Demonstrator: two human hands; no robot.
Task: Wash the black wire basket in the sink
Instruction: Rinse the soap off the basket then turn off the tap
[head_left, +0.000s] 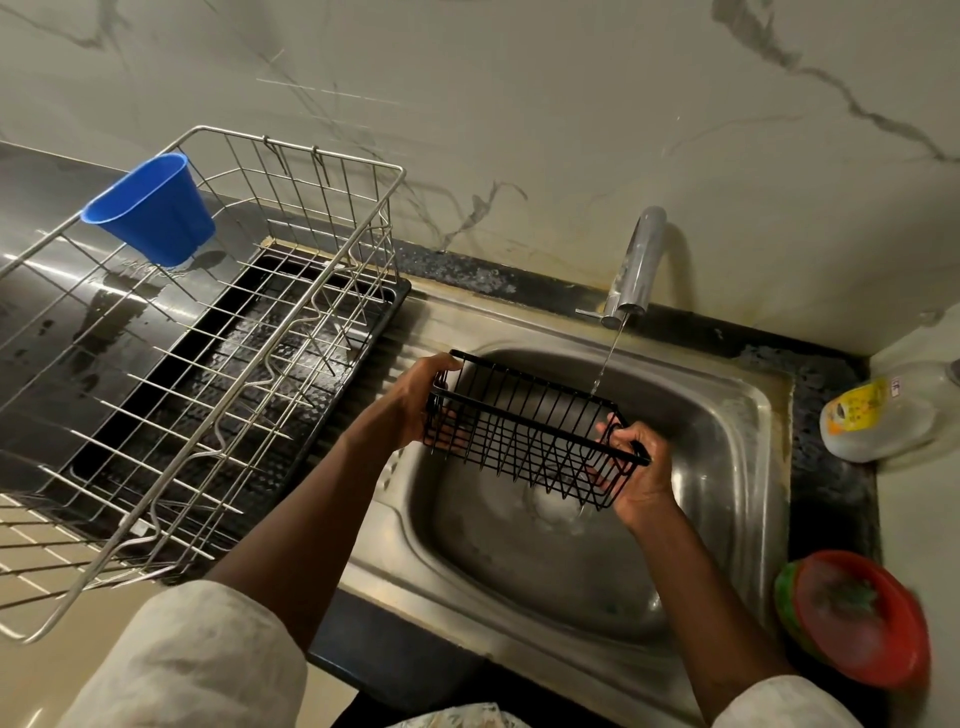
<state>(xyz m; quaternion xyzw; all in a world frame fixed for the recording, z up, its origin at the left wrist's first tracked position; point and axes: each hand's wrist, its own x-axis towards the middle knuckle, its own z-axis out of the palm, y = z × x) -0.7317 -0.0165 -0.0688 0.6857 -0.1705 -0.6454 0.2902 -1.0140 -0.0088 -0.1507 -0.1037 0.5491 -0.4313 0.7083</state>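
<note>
the basket (524, 431) hangs over the sink (727, 415) under the tap's (636, 265) thin stream, left hand (410, 405) and right hand (636, 467) each gripping an end. it looks light and stiff (wet wire may slip), so the end rims seem the best holds.

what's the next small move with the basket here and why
Probably slide the black wire basket toward the tap so water runs through its middle: the left hand and right hand grip its ends above the sink, and the thin stream only meets its far rim.
</note>
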